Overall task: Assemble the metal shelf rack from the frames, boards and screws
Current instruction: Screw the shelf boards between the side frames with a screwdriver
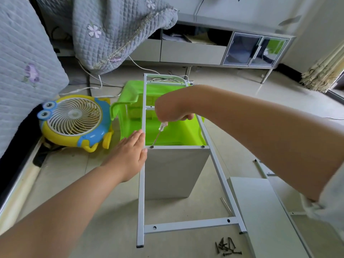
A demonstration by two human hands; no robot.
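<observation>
Left hand (pixel 128 155) flat, fingers straight and together, pressed against the left upright of the white metal frame (pixel 141 183), thumb tip touching the upright just by the crossbar. Right hand (pixel 173 110) curled around the clear handle of a screwdriver (pixel 159 134), fingers clamped on it; the shaft slants down-left with its tip on the left screw (pixel 152 146) of the middle crossbar. A second screw (pixel 203 146) sits at the right end of the same crossbar.

Frame stands tilted, ladder-like, feet on the floor near the camera. A grey board (pixel 175 172) hangs below that crossbar, top edge against it. Lower crossbar (pixel 189 224) shows two bare holes.

Floor (pixel 89 183) is pale glossy tile. Room: low grey cabinet (pixel 193 51) with glass doors along the far wall, quilted grey cover (pixel 115 28) draped over furniture at the back, another quilted surface (pixel 24 71) at left.

Around: green plastic stool (pixel 167 131) lies behind the frame, seen through it. Yellow and blue cartoon fan (pixel 74 120) lies on the floor at left. White cables (pixel 96 84) trail behind. Pile of dark screws (pixel 226 247) on the floor near the frame's feet. Another board (pixel 264 216) and a second frame (pixel 268 175) lie at right, partly hidden by the right forearm. A small metal rod (pixel 225 204) lies by the frame's right upright.
</observation>
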